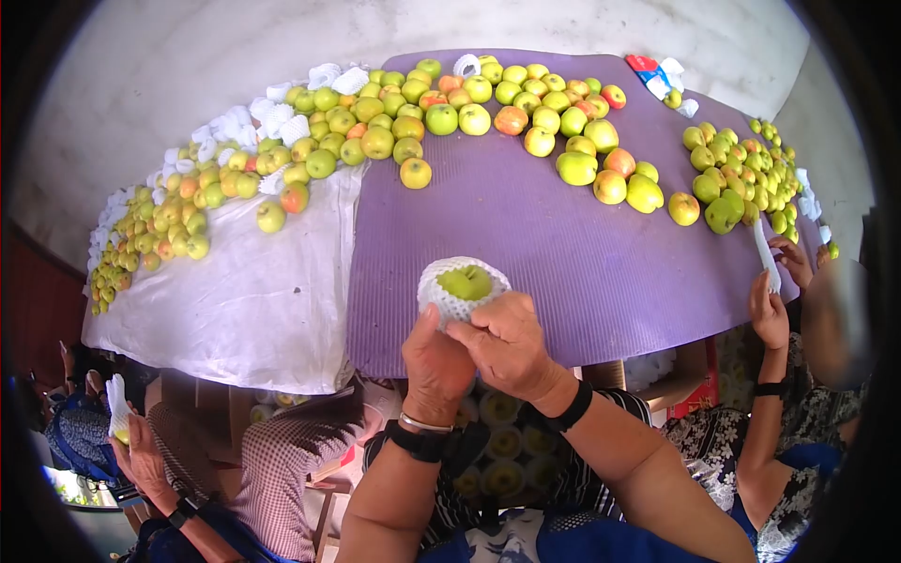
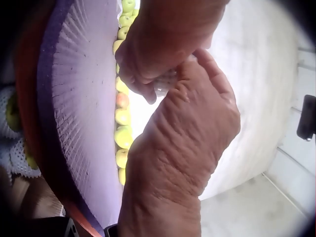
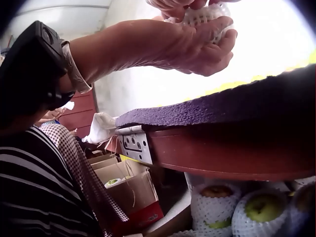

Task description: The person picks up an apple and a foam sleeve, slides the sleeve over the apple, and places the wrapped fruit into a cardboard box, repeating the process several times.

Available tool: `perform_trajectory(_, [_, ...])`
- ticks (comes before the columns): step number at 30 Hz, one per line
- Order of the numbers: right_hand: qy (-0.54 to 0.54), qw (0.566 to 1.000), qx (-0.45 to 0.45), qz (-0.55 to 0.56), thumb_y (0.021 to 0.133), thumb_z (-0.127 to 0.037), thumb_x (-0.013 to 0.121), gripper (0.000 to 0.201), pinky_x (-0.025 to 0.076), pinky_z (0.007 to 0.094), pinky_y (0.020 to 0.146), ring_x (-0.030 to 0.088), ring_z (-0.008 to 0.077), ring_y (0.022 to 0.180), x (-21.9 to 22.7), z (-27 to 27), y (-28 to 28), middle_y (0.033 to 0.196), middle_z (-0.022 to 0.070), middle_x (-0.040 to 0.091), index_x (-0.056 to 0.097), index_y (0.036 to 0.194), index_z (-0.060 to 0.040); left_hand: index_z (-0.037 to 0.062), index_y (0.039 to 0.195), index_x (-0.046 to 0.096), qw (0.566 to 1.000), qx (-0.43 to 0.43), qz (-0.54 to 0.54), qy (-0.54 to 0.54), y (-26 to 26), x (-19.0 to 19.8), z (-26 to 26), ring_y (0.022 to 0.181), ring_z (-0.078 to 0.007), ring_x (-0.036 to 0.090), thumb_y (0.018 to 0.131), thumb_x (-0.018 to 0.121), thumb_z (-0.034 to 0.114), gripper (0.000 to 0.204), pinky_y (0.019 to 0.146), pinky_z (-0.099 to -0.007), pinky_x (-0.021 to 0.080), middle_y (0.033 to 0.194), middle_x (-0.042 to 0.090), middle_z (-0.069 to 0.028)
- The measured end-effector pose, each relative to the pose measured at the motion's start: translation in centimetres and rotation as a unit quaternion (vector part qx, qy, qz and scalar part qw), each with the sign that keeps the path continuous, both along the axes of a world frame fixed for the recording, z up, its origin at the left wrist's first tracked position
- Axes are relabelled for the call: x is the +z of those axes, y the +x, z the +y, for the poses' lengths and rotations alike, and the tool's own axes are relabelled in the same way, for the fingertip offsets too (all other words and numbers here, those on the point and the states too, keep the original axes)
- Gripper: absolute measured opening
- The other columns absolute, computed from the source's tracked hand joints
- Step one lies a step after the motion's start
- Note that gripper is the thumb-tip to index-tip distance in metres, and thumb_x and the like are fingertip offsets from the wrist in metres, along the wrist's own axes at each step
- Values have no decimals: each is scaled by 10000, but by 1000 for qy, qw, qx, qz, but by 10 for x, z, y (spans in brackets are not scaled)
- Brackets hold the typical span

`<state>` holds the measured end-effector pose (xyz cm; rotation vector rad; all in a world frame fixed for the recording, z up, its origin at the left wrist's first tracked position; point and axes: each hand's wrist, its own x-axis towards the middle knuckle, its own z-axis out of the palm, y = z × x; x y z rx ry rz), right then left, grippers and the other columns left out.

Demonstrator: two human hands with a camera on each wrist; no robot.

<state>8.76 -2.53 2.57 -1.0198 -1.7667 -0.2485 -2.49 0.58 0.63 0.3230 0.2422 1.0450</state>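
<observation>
A green apple sits in a white foam net, its top showing through the net's opening, held above the near edge of the purple mat. My left hand grips the wrapped apple from below and the left. On the near side, the fingers of my right hand pinch the net's edge. In the left wrist view both hands mostly hide the net. The right wrist view shows the net between the left hand and the fingers of the right hand.
Loose apples lie along the table's far side, with foam nets among them. A white cloth covers the left part. Wrapped apples stand below the table edge. Other people's hands work at both sides.
</observation>
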Motion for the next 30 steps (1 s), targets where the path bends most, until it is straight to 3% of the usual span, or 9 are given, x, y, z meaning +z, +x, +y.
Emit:
perform_trajectory(2, [-2, 1000, 20, 5, 668, -73, 681, 151, 374, 324, 624, 520, 190, 686, 0, -2, -1, 729, 14, 507, 645, 814, -57, 21, 1260, 412, 1000, 1, -18, -8, -1, -4, 2, 1146, -300, 455, 841, 541, 343, 544, 1009, -423, 327, 1235, 487, -139])
perform_trajectory(8, [-127, 957, 41, 258, 724, 4, 645, 121, 453, 321, 653, 543, 184, 684, -10, -3, 7, 778, 54, 537, 569, 811, -29, 45, 1291, 402, 995, -8, -101, -15, 0, -7, 5, 1198, -301, 418, 848, 545, 383, 575, 1022, -447, 309, 1302, 449, -115])
perform_trajectory(10, [-207, 852, 52, 478, 765, 35, 592, 166, 466, 293, 632, 520, 131, 662, -18, 0, 7, 806, 41, 527, 527, 906, -25, 47, 1296, 395, 992, -33, -121, 0, 2, -4, 5, 1207, -296, 412, 847, 546, 379, 579, 1024, -446, 307, 1317, 436, -113])
perform_trajectory(12, [-212, 856, 48, 468, 779, 27, 589, 243, 460, 273, 661, 502, 94, 698, -16, 0, 12, 846, 30, 516, 494, 998, -20, 61, 1314, 375, 998, -12, -51, 20, 6, 2, 3, 1220, -284, 402, 845, 548, 366, 585, 1023, -439, 309, 1326, 427, -104])
perform_trajectory(17, [-194, 921, -18, 337, 768, 18, 581, 365, 457, 288, 735, 528, 166, 833, -3, 2, 26, 914, 91, 534, 508, 1124, -19, 63, 1322, 355, 999, 6, -8, 50, 10, 4, 3, 1227, -278, 395, 842, 555, 336, 587, 1024, -438, 305, 1312, 433, -101])
perform_trajectory(20, [-191, 915, 49, 353, 768, -2, 591, 355, 456, 297, 769, 536, 200, 892, -4, 5, 37, 964, 118, 544, 548, 1120, -18, 46, 1306, 358, 998, 7, 29, 62, 12, 11, -2, 1205, -271, 417, 833, 562, 270, 562, 1019, -428, 317, 1277, 453, -116])
perform_trajectory(27, [-235, 929, 68, 278, 800, -45, 613, 191, 448, 284, 784, 555, 183, 847, -3, 3, 50, 924, 99, 577, 607, 979, 21, -30, 1272, 364, 993, -28, 99, 62, 7, 5, -1, 1125, -260, 493, 795, 584, 186, 568, 982, -384, 375, 1216, 498, -145])
perform_trajectory(29, [-269, 871, 115, 394, 848, -76, 580, 135, 450, 267, 750, 555, 142, 804, -10, 5, 50, 873, 63, 594, 610, 944, 15, -38, 1266, 376, 989, -29, 123, 72, 7, 9, -1, 1112, -258, 505, 771, 587, 161, 574, 975, -374, 383, 1203, 510, -149])
perform_trajectory(30, [-269, 871, 113, 395, 848, -76, 580, 135, 450, 267, 750, 555, 142, 804, -10, 4, 51, 873, 63, 594, 610, 944, 15, -46, 1261, 387, 985, -27, 148, 82, 6, 10, -1, 1099, -257, 516, 746, 590, 136, 582, 967, -363, 391, 1191, 522, -152])
